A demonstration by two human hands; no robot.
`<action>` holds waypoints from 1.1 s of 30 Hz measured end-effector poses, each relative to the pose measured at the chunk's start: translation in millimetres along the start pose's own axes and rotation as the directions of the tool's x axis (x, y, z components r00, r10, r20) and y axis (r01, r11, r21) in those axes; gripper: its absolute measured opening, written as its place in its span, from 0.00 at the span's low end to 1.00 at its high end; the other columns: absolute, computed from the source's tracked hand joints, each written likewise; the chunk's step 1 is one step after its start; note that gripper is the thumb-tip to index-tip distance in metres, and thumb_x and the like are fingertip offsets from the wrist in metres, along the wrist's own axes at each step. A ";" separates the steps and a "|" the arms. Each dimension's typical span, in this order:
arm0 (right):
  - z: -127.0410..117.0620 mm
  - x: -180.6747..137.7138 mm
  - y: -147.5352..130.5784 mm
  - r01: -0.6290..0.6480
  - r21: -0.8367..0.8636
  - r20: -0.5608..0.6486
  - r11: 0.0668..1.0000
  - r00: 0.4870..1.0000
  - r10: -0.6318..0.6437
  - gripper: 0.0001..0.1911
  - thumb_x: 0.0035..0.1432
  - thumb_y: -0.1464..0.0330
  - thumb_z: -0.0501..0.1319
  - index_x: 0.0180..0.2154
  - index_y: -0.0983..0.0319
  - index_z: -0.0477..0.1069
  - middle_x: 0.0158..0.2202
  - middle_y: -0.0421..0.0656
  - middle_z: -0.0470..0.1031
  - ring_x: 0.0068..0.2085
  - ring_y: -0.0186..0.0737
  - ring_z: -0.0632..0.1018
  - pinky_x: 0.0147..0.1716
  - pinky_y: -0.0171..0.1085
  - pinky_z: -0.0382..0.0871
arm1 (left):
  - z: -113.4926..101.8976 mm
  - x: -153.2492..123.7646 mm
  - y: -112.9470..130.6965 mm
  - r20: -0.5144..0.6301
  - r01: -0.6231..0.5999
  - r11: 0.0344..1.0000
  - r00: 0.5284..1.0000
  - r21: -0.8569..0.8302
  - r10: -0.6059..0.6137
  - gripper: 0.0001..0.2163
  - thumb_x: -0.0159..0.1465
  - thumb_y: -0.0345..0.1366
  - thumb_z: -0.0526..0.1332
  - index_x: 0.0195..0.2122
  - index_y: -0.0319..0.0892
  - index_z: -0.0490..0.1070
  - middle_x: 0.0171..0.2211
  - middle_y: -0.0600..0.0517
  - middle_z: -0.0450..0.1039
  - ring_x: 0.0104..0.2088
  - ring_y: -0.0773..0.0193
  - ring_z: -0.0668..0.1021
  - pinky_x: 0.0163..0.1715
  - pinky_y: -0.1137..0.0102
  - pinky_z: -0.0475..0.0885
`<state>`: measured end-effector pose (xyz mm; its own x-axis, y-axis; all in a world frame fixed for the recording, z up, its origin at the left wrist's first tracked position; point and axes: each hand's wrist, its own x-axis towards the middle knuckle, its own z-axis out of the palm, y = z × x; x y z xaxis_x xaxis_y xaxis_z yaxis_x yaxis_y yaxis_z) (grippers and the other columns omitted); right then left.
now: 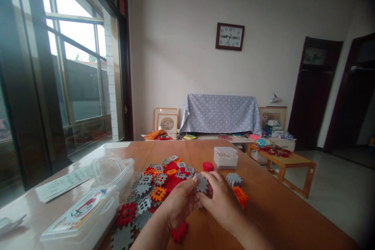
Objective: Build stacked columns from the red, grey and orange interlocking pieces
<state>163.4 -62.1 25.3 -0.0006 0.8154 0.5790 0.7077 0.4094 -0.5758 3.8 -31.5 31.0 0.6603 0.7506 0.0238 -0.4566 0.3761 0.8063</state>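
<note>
Between my two hands is a grey interlocking tile (pixel 202 183) with notched edges, held a little above the wooden table. My left hand (pixel 184 197) grips its left side with thumb and fingers. On its right side, my right hand (pixel 218 199) pinches the same tile. To the left spreads a pile of loose grey, red and orange tiles, an orange window tile (pixel 158 193) among them. A red block (pixel 208 166), a grey block (pixel 234 179) and an orange block (pixel 240 197) stand around my right hand. One red tile (pixel 179 232) lies under my left wrist.
A small white box (pixel 225 158) stands beyond my hands. On the left are a long clear plastic box (pixel 82 218) with a printed label, another clear container (pixel 113 172) and a paper sheet (pixel 64 183). A low wooden bench (pixel 284 160) stands past the table's right edge.
</note>
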 end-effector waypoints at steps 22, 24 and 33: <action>-88.1 34.0 210.3 -0.403 0.157 0.104 0.902 0.915 0.390 0.35 0.46 0.65 0.69 0.58 0.63 0.74 0.55 0.49 0.73 0.54 0.50 0.76 0.54 0.46 0.70 | -31.3 9.7 21.4 -0.421 -0.078 0.975 0.893 0.206 0.160 0.21 0.60 0.49 0.70 0.45 0.37 0.77 0.41 0.41 0.82 0.38 0.58 0.83 0.38 0.69 0.75; -85.4 37.5 218.4 -0.398 0.141 0.122 0.906 0.916 0.383 0.35 0.44 0.66 0.69 0.57 0.63 0.74 0.54 0.49 0.74 0.54 0.50 0.77 0.55 0.45 0.70 | -32.8 10.8 21.6 -0.441 -0.077 0.975 0.883 0.207 0.163 0.20 0.59 0.48 0.70 0.45 0.38 0.77 0.41 0.42 0.82 0.37 0.58 0.83 0.37 0.69 0.75; -74.4 42.4 242.5 -0.376 0.080 0.159 0.923 0.919 0.361 0.36 0.39 0.69 0.69 0.56 0.62 0.76 0.55 0.49 0.75 0.55 0.52 0.77 0.59 0.47 0.67 | -38.1 13.3 22.4 -0.446 -0.045 0.970 0.882 0.241 0.152 0.22 0.58 0.48 0.71 0.46 0.37 0.76 0.42 0.40 0.81 0.39 0.56 0.83 0.37 0.68 0.75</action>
<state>387.6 41.3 -46.8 0.1423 0.9622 0.2324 0.5970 0.1038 -0.7955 -20.4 7.6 26.9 0.2471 0.9615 -0.1200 -0.3291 0.1997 0.9229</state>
